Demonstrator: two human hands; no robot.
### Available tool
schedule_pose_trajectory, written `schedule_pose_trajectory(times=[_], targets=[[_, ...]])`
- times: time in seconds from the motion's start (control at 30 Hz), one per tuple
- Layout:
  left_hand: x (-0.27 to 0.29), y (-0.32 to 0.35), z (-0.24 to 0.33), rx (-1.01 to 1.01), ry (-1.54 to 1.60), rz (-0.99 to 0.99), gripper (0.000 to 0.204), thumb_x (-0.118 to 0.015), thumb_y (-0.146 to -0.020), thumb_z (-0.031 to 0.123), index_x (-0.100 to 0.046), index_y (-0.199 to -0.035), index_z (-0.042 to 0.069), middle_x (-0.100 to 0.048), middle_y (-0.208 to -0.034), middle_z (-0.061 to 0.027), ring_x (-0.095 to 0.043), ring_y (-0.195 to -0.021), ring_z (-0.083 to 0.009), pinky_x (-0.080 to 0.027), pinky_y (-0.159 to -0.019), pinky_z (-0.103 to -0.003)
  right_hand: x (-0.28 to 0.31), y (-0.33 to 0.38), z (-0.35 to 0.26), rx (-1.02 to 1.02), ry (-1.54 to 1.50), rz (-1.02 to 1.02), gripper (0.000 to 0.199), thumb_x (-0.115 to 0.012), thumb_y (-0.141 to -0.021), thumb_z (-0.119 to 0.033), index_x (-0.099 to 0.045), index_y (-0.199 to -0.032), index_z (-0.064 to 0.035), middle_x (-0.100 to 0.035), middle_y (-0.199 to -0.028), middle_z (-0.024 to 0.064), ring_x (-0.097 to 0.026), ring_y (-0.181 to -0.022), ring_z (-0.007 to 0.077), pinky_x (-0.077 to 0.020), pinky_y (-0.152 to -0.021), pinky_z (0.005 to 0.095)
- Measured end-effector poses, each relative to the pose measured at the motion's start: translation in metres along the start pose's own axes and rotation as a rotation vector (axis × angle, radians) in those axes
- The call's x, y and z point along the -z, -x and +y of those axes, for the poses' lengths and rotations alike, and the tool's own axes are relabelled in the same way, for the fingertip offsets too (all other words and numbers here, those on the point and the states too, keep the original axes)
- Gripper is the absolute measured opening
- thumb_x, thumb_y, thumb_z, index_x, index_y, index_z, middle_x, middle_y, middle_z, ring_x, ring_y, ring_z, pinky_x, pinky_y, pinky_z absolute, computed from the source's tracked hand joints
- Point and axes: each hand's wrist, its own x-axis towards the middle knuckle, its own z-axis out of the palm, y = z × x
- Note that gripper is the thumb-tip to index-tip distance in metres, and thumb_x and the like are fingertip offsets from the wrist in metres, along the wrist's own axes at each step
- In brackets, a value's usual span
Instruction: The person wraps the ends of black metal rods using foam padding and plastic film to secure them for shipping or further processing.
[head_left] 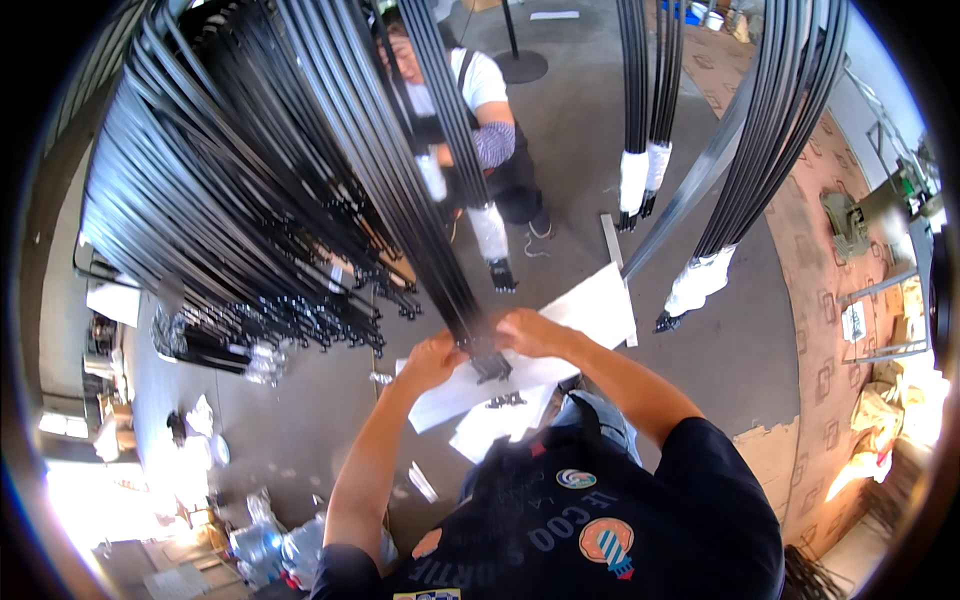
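A bundle of long thin black tubes (400, 170) hangs in front of me, its lower end at chest height. My left hand (434, 362) is closed at the left side of that end. From the right, my right hand (528, 334) bends round it with curled fingers, partly blurred. A white sheet (590, 305) spreads out behind the bundle's end and beneath both hands, stretching furthest to the right. Whether the fingers also pinch the sheet is hidden. Dark end fittings (492, 370) stick out below the hands, over the sheet. More white sheets (495, 432) lie lower, near my lap.
Many loose black tubes (220, 190) hang in a dense mass at left. Bundles with white-wrapped ends hang ahead (488, 232) and at right (700, 278). A person (490, 110) crouches beyond the tubes. A slanted metal bar (690, 175) rises at right; plastic bags (265, 540) lie lower left.
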Motion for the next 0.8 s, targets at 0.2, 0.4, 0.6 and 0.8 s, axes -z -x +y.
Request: schedule_pose_trajectory(times=[0.2, 0.4, 0.6, 0.8], targets=[[0.005, -0.008, -0.002, 0.043, 0.021, -0.094, 0.036, -0.059, -0.077, 0.016, -0.048, -0.112, 0.01, -0.053, -0.107, -0.0173, -0.051, -0.097, -0.0358, -0.042, -0.079, -0.043, 0.006, -0.005, 0.001, -0.003, -0.096, -0.034, 0.015, -0.061, -0.071, -0.01, -0.057, -0.079, 0.0008, -0.058, -0.075, 0.0199, -0.055, -0.075, 0.0368, -0.0431, -0.066, 0.0412], [0.02, -0.014, 0.047, 0.201, -0.103, 0.002, 0.024, -0.062, -0.075, 0.021, -0.058, -0.092, 0.005, -0.059, -0.087, -0.0174, -0.056, -0.08, -0.0369, -0.045, -0.069, -0.043, 0.014, -0.01, 0.015, 0.006, -0.207, -0.133, 0.017, -0.06, -0.069, -0.003, -0.059, -0.086, 0.0001, -0.06, -0.075, 0.0169, -0.059, -0.073, 0.0311, -0.0442, -0.065, 0.0362], [-0.007, -0.006, 0.043, 0.401, 0.096, 0.226, 0.028, -0.064, -0.075, 0.024, -0.056, -0.062, 0.0, -0.059, -0.064, -0.0132, -0.058, -0.057, -0.0264, -0.043, -0.052, -0.037, 0.004, -0.014, 0.029, 0.063, -0.311, -0.123, 0.022, -0.059, -0.069, 0.0, -0.059, -0.091, 0.0012, -0.061, -0.086, 0.0158, -0.059, -0.08, 0.0294, -0.0443, -0.072, 0.0344], [-0.05, 0.009, 0.024, 0.532, 0.803, 0.422, 0.029, -0.055, -0.084, 0.027, -0.054, -0.072, 0.0, -0.058, -0.06, -0.0061, -0.054, -0.051, -0.0134, -0.044, -0.049, -0.026, -0.005, -0.016, 0.029, -0.043, -0.534, -0.185, 0.028, -0.054, -0.073, 0.001, -0.054, -0.101, 0.0035, -0.061, -0.097, 0.0153, -0.057, -0.091, 0.0235, -0.0422, -0.082, 0.0317]])
